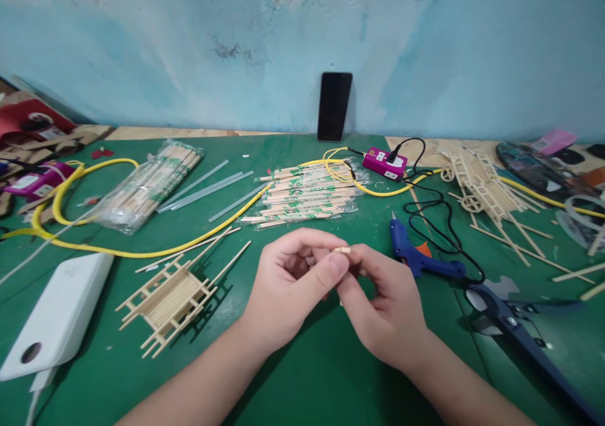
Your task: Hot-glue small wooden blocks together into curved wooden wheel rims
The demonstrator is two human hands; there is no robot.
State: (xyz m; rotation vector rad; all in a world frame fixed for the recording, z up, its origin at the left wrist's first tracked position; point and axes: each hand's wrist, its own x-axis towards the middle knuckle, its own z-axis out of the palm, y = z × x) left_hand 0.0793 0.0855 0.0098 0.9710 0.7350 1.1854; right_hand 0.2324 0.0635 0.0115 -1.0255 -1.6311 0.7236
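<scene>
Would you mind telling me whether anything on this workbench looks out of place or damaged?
The yellow cable sprawls across the green mat and over the wrapped chopsticks, so it looks out of place. The blue wall paint is also stained and flaking.

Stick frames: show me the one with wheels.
The wheeled frame sits at the right, beyond the glue gun; the other frame, nearer the left hand, shows no wheels.
</scene>
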